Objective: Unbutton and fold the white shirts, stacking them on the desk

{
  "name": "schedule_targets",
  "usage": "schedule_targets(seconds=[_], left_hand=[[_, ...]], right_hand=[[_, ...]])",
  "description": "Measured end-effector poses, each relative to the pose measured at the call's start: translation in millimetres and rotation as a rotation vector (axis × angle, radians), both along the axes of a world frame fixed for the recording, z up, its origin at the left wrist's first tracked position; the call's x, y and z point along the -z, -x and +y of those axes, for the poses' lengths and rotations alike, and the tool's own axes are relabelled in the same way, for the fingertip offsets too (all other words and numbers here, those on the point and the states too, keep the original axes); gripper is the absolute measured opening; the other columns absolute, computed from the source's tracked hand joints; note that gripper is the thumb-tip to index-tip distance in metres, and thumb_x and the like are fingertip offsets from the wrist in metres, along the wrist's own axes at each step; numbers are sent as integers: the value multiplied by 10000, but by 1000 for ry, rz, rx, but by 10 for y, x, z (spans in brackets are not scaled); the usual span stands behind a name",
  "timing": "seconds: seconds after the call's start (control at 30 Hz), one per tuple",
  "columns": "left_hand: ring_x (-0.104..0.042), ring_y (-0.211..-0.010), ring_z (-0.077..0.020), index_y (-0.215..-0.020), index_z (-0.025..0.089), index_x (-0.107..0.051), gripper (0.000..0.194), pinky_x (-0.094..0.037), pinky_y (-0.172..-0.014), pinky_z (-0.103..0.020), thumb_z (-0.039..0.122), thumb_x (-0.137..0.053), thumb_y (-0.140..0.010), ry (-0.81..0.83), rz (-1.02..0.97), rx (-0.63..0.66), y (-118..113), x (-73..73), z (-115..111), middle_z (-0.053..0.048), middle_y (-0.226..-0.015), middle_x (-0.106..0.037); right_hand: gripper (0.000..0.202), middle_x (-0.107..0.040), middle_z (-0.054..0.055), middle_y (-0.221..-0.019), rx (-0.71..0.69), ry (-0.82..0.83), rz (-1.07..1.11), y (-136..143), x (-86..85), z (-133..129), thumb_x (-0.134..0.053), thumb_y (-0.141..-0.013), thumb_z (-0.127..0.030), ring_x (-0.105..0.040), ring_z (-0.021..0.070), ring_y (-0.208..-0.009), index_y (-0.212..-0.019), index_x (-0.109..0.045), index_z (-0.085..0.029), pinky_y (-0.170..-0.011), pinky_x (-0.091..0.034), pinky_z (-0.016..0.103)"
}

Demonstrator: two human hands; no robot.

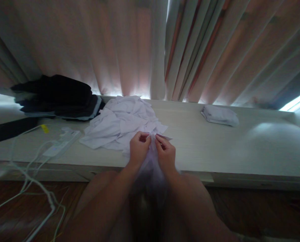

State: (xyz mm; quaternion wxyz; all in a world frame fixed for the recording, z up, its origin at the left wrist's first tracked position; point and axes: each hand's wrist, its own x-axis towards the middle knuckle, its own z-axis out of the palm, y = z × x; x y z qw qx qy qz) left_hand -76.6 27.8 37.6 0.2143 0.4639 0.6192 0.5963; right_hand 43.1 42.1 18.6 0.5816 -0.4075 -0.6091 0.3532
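Note:
My left hand (140, 145) pinches thin white cloth between thumb and fingertips. Close beside it, my right hand (165, 148) is closed in a similar pinch on the same piece. This white garment (152, 164) looks like a shirt and hangs down between my forearms, over the front edge of the bench and between my legs. Its lower part is blurred and dark. Directly behind my hands lies a loose, crumpled heap of white clothes (122, 117). Whether the held garment is separate from that heap, I cannot tell.
To the left stands a stack of dark folded clothes (61, 95). In front of it lies a white power strip (63, 144) with cables (30, 178) running to the floor. A folded white garment (220, 115) rests on the bench (190, 148) at right. Curtains (129, 47) hang behind.

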Motion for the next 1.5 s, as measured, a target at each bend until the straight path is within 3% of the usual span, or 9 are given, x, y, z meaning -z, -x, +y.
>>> schedule_targets(seconds=[0.17, 0.3, 0.37, 0.47, 0.53, 0.7, 0.83, 1.17, 1.5], left_hand=[[-680, -803, -180, -883, 201, -708, 107, -552, -766, -298, 276, -668, -819, -36, 1, 81, -25, 9, 1, -38, -868, -726], [-683, -758, -190, -880, 180, -688, 209, -579, -633, -293, 375, -617, -859, 21, -214, 154, 16, 2, 11, -52, -859, -721], [-676, -742, -188, -833, 182, -682, 236, -580, -614, -287, 402, -606, -870, 25, -227, 173, 40, -18, 11, -51, -829, -718], [-658, -702, -173, -787, 189, -689, 211, -566, -616, -275, 370, -620, -872, 10, -115, 170, 69, -50, 2, -40, -776, -704], [-630, -645, -159, -768, 190, -691, 217, -550, -584, -267, 351, -604, -885, 6, -80, 165, 77, -56, -6, -26, -723, -676], [-608, -630, -140, -798, 174, -682, 209, -536, -508, -233, 362, -625, -869, 44, -214, 166, 42, -7, -20, -20, -744, -657], [-618, -667, -143, -838, 159, -669, 245, -555, -482, -224, 400, -635, -861, 79, -316, 197, 14, 33, -21, -17, -782, -642], [-676, -711, -169, -842, 127, -720, 257, -594, -543, -247, 381, -714, -801, 141, -434, 238, 60, 64, 13, -50, -809, -710], [-710, -719, -187, -904, 115, -731, 282, -573, -498, -232, 378, -729, -801, 182, -381, 216, 5, 88, 21, -79, -845, -746]], right_hand=[[422, -705, 102, -1251, -22, -319, -297, 46, 37, -20, -521, -909, -151, -632, 236, -1199, -1279, -705, -236, -1059, -501, 407], [458, -673, 124, -1290, -14, -348, -393, 55, 59, -25, -487, -928, -147, -603, 237, -1238, -1349, -653, -218, -1078, -486, 407], [431, -683, 118, -1272, -16, -346, -385, 64, 48, -32, -498, -937, -175, -611, 240, -1222, -1331, -665, -229, -1070, -488, 413], [356, -712, 107, -1229, -33, -278, -285, 80, 21, -38, -531, -951, -242, -646, 243, -1158, -1258, -710, -229, -1018, -511, 401], [303, -744, 98, -1158, -23, -143, -175, 87, 10, -30, -577, -945, -307, -688, 239, -1054, -1181, -744, -219, -931, -542, 371], [255, -776, 84, -933, 44, 124, -22, 82, 12, 29, -696, -855, -393, -707, 233, -865, -957, -781, -174, -827, -541, 349], [230, -768, 82, -851, 61, 169, -43, 74, -13, 61, -700, -831, -362, -700, 227, -796, -875, -775, -148, -769, -530, 337], [267, -784, 97, -889, 11, 173, -81, 31, -40, 61, -732, -824, -393, -720, 238, -809, -912, -801, -150, -781, -548, 347], [218, -796, 84, -903, -2, 244, -75, -8, 43, 164, -696, -831, -308, -739, 248, -837, -937, -813, -158, -776, -550, 337]])
